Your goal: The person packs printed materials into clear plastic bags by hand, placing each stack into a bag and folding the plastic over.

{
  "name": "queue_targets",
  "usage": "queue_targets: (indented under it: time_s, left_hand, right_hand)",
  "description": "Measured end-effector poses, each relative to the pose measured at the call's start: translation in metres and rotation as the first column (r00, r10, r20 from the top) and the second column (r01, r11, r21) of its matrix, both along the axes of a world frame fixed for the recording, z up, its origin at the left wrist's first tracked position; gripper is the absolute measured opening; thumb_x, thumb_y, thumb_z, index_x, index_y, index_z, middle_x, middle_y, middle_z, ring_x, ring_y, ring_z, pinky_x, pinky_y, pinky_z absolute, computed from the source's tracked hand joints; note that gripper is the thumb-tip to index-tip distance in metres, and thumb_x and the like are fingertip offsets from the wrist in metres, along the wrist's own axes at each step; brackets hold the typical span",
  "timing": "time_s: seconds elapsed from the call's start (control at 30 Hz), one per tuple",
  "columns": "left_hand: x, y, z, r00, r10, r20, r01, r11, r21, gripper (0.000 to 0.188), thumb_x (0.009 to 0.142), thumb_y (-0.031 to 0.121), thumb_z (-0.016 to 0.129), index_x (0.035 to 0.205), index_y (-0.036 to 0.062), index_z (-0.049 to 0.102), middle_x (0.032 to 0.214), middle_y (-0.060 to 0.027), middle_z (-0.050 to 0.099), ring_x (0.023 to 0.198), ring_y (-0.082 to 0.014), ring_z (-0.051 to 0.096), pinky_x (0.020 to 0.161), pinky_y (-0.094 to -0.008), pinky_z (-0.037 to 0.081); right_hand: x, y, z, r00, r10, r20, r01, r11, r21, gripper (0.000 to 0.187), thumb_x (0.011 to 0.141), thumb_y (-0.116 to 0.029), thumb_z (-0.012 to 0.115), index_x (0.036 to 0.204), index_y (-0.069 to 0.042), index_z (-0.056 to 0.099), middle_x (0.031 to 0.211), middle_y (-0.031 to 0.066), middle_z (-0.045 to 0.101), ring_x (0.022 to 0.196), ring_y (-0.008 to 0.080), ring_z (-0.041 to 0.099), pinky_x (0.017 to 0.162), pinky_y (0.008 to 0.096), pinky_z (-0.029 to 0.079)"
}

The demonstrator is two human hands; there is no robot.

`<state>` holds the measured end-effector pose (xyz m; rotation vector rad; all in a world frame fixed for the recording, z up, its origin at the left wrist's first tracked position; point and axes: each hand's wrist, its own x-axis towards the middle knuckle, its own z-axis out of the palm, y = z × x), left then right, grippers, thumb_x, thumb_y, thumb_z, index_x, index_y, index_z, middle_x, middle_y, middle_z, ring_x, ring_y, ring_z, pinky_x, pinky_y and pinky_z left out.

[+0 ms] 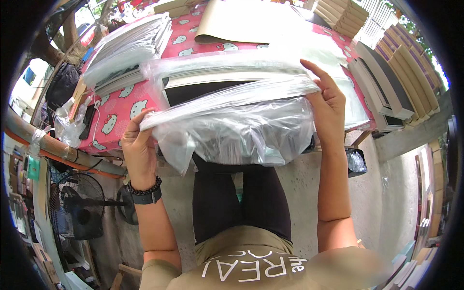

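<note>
A wide piece of clear plastic wrap (232,128) is stretched between my hands, its gathered edge pulled taut and its loose part draping over the table's front edge. My left hand (137,145) pinches one end of that edge. At the other end my right hand (330,106) grips the plastic between thumb and fingers, the index finger pointing out toward the far side. Just beyond the taut edge lies a stack of pale flat boards (237,76) with a black sheet (200,90) showing at the front. More plastic covers part of the stack.
At the far left, a tall pile of plastic-wrapped sheets (128,46) stands on the pink patterned tablecloth (116,116). A beige sheet (237,24) lies at the back. Black and white boards (386,82) stand at the right. A fan (82,205) is on the lower left.
</note>
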<state>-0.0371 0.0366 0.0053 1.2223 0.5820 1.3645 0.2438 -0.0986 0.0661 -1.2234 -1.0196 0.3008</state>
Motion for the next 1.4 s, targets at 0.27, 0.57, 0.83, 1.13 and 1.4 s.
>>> queue_targets:
  time_s: [0.27,0.57,0.83,1.13,1.4]
  left_hand:
    - [0.032,-0.004,0.029,0.708,0.627,-0.326,-0.222,0.635,0.740,0.032,0.069,0.000,0.058,0.099,0.0115,0.063,0.084,-0.0021,0.051,0.077,-0.0126,0.046,0.066,-0.0238,0.037]
    - [-0.003,-0.031,0.022,0.928,-0.232,0.293,0.290,0.941,-0.174,0.024,0.079,0.008,0.048,0.095,-0.0092,0.052,0.094,-0.0136,0.058,0.087,-0.0230,0.055,0.080,-0.0304,0.042]
    - [-0.012,-0.035,-0.075,0.907,-0.411,0.097,0.402,0.770,-0.495,0.034,0.085,0.025,0.044,0.111,0.0035,0.046,0.108,-0.0055,0.052,0.099,-0.0183,0.049,0.087,-0.0352,0.037]
    - [-0.039,-0.040,-0.298,0.908,-0.276,-0.314,-0.010,0.736,-0.677,0.029,0.081,0.032,0.057,0.071,0.0055,0.056,0.063,0.0008,0.050,0.055,-0.0100,0.045,0.050,-0.0277,0.036]
    - [-0.023,-0.012,-0.316,0.686,-0.026,-0.727,-0.141,0.976,-0.168,0.026,0.082,0.023,0.052,0.085,-0.0032,0.055,0.081,-0.0102,0.057,0.078,-0.0183,0.051,0.072,-0.0301,0.041]
  right_hand:
    - [0.019,-0.014,-0.021,0.728,-0.282,0.625,0.326,0.944,0.046,0.037,0.066,-0.001,0.046,0.100,-0.004,0.060,0.092,0.0174,0.060,0.080,0.0218,0.060,0.069,0.0279,0.044]
    - [0.012,-0.067,0.002,0.901,0.115,-0.419,-0.195,0.969,-0.153,0.015,0.074,-0.002,0.052,0.085,0.004,0.060,0.071,0.0081,0.060,0.058,0.0082,0.055,0.053,0.0194,0.045]
    - [0.049,-0.079,-0.144,0.567,0.241,-0.788,-0.488,0.869,-0.085,0.020,0.079,-0.008,0.055,0.098,-0.002,0.054,0.092,0.0057,0.059,0.078,0.0128,0.057,0.065,0.0286,0.048]
    - [0.016,-0.088,-0.295,0.772,0.010,-0.635,-0.397,0.788,-0.471,0.021,0.085,-0.018,0.051,0.096,-0.001,0.055,0.083,0.0006,0.055,0.070,0.0088,0.050,0.063,0.0209,0.040]
    - [0.040,-0.085,-0.302,0.831,-0.372,-0.413,0.100,0.830,-0.548,0.020,0.080,-0.013,0.055,0.096,-0.001,0.054,0.073,0.0021,0.053,0.067,0.0112,0.048,0.064,0.0224,0.039]
